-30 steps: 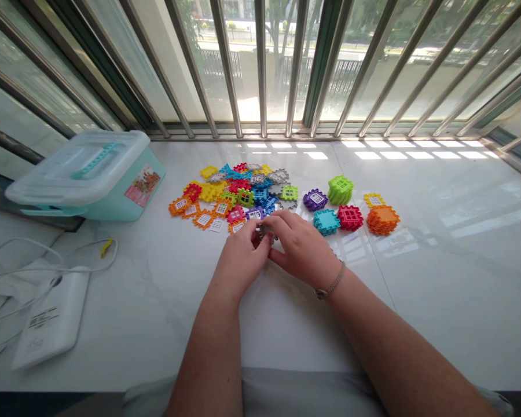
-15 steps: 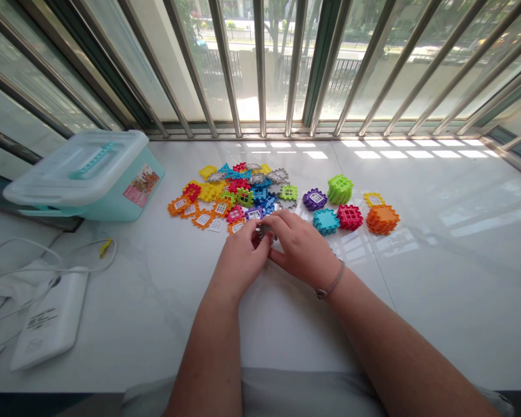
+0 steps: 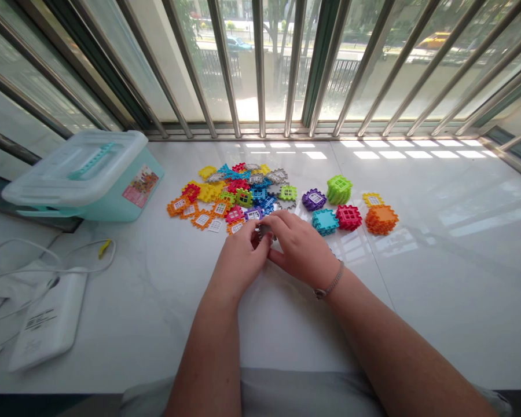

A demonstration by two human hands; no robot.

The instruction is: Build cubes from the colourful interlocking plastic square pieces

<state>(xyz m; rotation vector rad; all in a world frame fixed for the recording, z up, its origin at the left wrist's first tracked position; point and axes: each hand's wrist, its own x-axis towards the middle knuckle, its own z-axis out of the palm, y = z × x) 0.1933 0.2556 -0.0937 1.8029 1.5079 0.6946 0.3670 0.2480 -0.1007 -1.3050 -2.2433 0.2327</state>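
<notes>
My left hand (image 3: pixel 242 252) and my right hand (image 3: pixel 296 246) meet over the white surface, both closed on a grey toothed building tile (image 3: pixel 265 230). Fingers cover most of the tile. Just beyond my hands lies a loose heap of coloured toothed tiles, with a blue tile (image 3: pixel 259 193), a yellow tile (image 3: pixel 211 191) and an orange tile (image 3: pixel 202 219) among them. Right of the heap stand sorted stacks: purple tiles (image 3: pixel 314 199), green tiles (image 3: pixel 339 189), light blue tiles (image 3: pixel 325 222), red tiles (image 3: pixel 349 217) and orange tiles (image 3: pixel 381 220).
A teal storage box (image 3: pixel 80 174) with a translucent lid stands at the left. Nearer, a white power bank (image 3: pixel 50 321) lies among white cables (image 3: pixel 47 269). Metal window bars (image 3: pixel 260 75) rise behind the white surface (image 3: pixel 451 278). A yellow tile (image 3: pixel 373 200) lies behind the orange stack.
Both hands stay closed on the grey tile in nearly the same pose. The view has shifted very slightly. Outside, a blue car and a yellow vehicle have come into sight.
</notes>
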